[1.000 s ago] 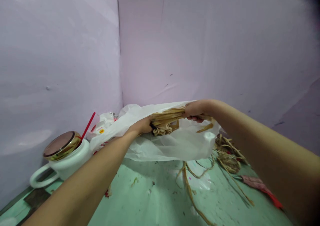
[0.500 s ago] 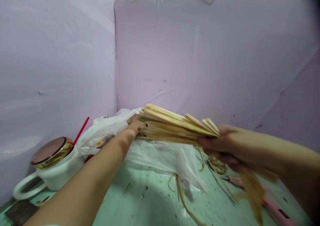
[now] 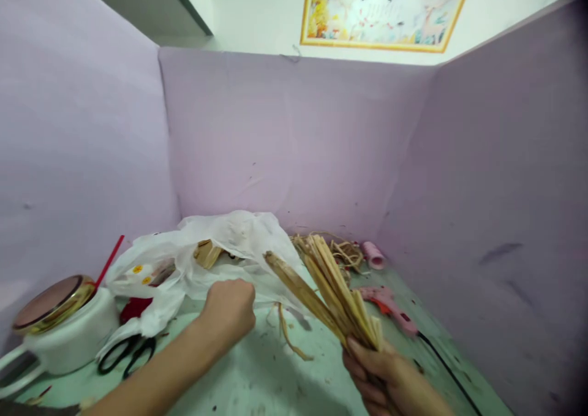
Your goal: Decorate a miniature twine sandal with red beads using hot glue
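Note:
My right hand (image 3: 383, 370) grips a bundle of dried plant strips (image 3: 331, 278), stiff, flat and straw-yellow, fanning up and to the left from the fist. My left hand (image 3: 229, 312) is closed above the table, left of the bundle and apart from it. Its fingertips are turned away, so whatever it may hold is hidden. Behind it lies a crumpled white plastic bag (image 3: 243, 232), with a short piece of dried husk (image 3: 206, 253) showing in a fold. A thin curled strip (image 3: 289, 336) rests on the table between the hands.
To the left stand a white mug (image 3: 78, 333) with a gold-rimmed lid (image 3: 52, 302) and black-handled scissors (image 3: 128, 355). A pink glue gun (image 3: 388, 306) with a black cord lies to the right, near a pink spool (image 3: 373, 255) and tangled twine (image 3: 344, 250). Lilac panels (image 3: 285, 134) enclose the table.
The bundle has come away from the bag toward me in my right hand and now points upward. My left hand has let go of its far end and drawn back. The view has tilted up.

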